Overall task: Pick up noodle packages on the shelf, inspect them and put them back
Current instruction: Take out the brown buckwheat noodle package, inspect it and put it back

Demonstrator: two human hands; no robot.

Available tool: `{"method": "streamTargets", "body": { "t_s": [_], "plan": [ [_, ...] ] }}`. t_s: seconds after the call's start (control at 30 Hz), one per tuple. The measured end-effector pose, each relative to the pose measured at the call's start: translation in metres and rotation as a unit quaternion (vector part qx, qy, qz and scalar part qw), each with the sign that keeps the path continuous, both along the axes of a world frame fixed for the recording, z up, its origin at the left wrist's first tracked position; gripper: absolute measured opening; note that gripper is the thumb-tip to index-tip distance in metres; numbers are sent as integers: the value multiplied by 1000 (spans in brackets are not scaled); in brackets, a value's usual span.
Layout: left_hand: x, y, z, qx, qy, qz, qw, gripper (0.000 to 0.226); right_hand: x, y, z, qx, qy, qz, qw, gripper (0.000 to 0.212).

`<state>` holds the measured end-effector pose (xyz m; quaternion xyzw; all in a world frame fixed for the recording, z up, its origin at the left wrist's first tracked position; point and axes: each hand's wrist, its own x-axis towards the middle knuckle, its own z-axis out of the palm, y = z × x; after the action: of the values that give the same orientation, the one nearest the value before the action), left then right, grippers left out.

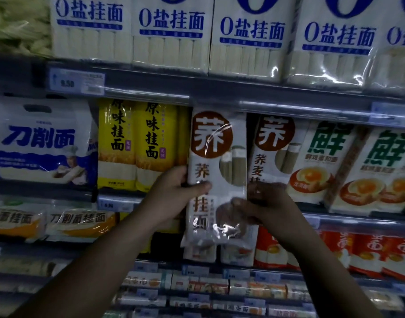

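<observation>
My left hand [174, 191] and right hand [263, 207] grip a glossy, flat, rectangular buckwheat noodle package [217, 175] before the shelf [288, 104].

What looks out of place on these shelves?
Only the brown-circle pack: it hangs out in front of its row, covering part of the shelf rail above, because the left hand and right hand hold it. Its twin stands on the shelf beside it.
</observation>
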<state>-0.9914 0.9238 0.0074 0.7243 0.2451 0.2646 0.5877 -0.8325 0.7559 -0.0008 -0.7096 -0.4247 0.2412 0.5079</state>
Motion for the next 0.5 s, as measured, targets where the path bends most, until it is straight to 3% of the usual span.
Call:
{"method": "streamTargets", "body": {
  "t_s": [0.17,0.27,0.5],
  "plan": [
    [20,22,12,80,64,30,994,44,4,36,12,53,-120,-93,987,7],
    [31,31,9,108,58,47,991,51,10,55,3,44,-169,-124,977,3],
    [65,31,-13,188,34,163,968,60,10,85,-17,45,-224,-219,949,18]
  ]
}}
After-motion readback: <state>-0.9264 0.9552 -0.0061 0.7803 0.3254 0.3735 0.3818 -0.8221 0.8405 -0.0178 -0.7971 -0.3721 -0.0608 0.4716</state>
